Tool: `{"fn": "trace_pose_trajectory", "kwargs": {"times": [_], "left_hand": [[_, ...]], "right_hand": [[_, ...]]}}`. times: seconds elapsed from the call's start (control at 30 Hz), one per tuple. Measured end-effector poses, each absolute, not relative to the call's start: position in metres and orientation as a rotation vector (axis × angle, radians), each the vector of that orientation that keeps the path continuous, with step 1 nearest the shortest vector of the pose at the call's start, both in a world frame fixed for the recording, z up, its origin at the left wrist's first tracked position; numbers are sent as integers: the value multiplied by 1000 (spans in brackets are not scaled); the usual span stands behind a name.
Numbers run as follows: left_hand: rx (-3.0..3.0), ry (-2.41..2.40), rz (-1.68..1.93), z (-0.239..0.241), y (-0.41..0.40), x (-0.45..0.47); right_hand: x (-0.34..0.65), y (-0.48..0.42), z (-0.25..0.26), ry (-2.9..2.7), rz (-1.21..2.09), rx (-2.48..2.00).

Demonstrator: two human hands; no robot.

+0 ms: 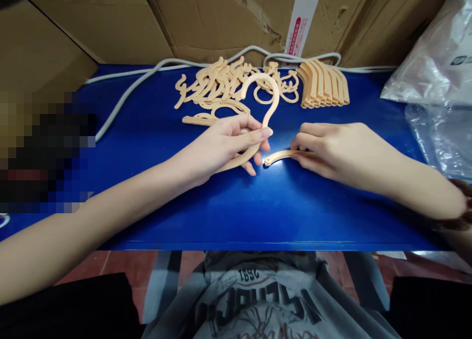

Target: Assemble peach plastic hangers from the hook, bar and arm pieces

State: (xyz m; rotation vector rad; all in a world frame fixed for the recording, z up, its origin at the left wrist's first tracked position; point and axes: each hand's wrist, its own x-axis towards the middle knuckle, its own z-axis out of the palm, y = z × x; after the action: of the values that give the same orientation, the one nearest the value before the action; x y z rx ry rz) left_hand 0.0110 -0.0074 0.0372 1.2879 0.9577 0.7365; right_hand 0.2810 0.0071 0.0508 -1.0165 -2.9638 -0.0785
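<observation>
My left hand (pixel 230 145) is closed around a peach plastic hook piece (pixel 268 94), whose curved top rises above my fingers. My right hand (pixel 328 147) is closed on a curved peach arm piece (pixel 277 156) lying low over the blue table (pixel 258 216). The end of the arm piece sits right by the lower end of the hook piece, between my two hands. I cannot tell whether the two pieces touch.
A loose pile of peach hook pieces (pixel 217 86) lies at the back of the table, with a neat stack of arm pieces (pixel 324 83) to its right. A white cable (pixel 140 81) runs along the back edge. Cardboard boxes (pixel 221 14) stand behind, plastic bags (pixel 438 83) at right.
</observation>
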Motion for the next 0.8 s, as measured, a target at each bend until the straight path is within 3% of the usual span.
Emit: {"fn": "trace_pose_trajectory", "kwargs": {"times": [0.33, 0.8], "left_hand": [[1126, 992, 708, 33, -4, 13], [1308, 889, 657, 29, -2, 12]], "right_hand": [[277, 12, 38, -2901, -102, -797], [274, 2, 46, -2777, -355, -1077]]}}
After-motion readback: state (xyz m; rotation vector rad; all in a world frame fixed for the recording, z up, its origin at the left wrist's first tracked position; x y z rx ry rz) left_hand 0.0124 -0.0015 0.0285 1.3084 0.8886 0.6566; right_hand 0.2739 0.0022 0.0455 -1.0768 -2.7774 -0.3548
